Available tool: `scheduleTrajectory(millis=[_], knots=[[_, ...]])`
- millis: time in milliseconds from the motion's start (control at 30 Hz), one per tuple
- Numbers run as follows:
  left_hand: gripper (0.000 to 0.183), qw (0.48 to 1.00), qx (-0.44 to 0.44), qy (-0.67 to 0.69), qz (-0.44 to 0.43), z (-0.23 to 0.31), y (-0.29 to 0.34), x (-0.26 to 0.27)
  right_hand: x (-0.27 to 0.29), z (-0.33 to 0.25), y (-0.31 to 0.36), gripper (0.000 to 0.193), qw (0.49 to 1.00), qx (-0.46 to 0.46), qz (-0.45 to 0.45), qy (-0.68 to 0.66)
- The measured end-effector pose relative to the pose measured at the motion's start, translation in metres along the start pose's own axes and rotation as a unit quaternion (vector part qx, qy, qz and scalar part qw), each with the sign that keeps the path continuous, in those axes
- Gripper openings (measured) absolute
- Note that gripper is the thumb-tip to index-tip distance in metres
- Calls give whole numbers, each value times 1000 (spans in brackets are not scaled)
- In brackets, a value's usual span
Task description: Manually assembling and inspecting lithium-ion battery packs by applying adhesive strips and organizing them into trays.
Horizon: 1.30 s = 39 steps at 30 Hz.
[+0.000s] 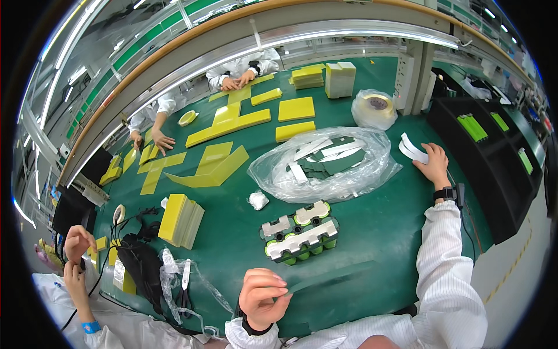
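Observation:
My left hand is near the front edge of the green table, thumb and fingers pinched on one end of a thin dark-green strip. The strip stretches to the right and barely stands out from the tabletop. Farther off at the right, my right hand grips a curled white strip between thumb and fingers. Between my hands lies a battery pack of green cells with pale metal plates on top. Beyond it, a clear plastic bag spreads open, holding green and white scraps.
Yellow sheets and bars cover the far left. A stack of yellow-edged boards, scissors and a black cable bundle lie left. A bagged tape roll and black rack stand right. Co-workers' hands work nearby.

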<state>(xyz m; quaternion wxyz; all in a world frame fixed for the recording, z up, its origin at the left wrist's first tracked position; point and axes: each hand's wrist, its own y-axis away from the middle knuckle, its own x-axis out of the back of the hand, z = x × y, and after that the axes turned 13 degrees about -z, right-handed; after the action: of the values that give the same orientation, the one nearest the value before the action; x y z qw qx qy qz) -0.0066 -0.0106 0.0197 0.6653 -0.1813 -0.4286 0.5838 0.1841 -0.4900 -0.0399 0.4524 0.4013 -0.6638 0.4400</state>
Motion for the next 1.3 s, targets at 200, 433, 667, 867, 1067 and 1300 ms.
scheduleTrajectory(millis=[200, 433, 667, 867, 1067, 1300], knots=[[17, 1000, -3, 4, -12, -1, -2, 2, -21, 14, -13, 84, 991, -77, -47, -99], [27, 1000, 9, 25, -15, 0, -1, 4, -38, 20, -22, 82, 994, -39, -39, -90], [25, 996, 18, 83, -1, 2, -1, 2, -34, 37, -34, 66, 995, 63, 76, -30], [15, 983, 61, 166, 43, 2, -2, 5, 80, -91, 16, 30, 843, 213, -64, -489], [12, 966, 119, 178, 143, -8, -1, 10, 113, -190, 111, 42, 657, 411, -310, -551], [6, 964, 131, 188, 131, -8, 2, 18, 102, -191, 154, 46, 667, 390, -309, -554]])
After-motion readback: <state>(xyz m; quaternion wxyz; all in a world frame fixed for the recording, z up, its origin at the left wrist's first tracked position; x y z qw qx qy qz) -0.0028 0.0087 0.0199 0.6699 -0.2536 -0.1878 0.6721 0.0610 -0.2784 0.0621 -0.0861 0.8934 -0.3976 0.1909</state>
